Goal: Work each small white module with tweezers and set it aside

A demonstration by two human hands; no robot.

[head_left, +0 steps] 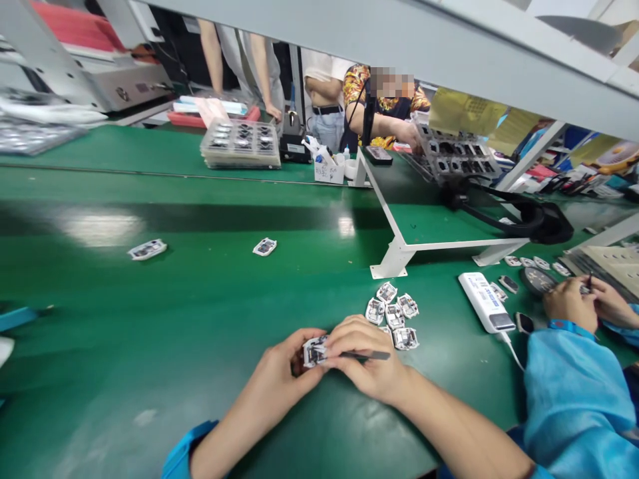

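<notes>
My left hand [277,362] pinches a small white-framed circuit module [314,351] at its edge, close to the front of the green mat [150,306]. My right hand [367,356] grips dark tweezers [367,356], whose tip reaches the module. Just beyond my hands lies a loose pile of similar modules [392,316], several of them touching. My right hand is nearest this pile, though not clearly touching it. Two more modules [147,249] [264,247] lie apart on the mat to the left.
To my right, a co-worker's hands [574,303] work beside a white rectangular device [486,303] and a round dark dish [536,281]. A white metal stand [399,246] rises from the mat. Stacked trays of parts [239,143] and standing people [384,106] are across the bench.
</notes>
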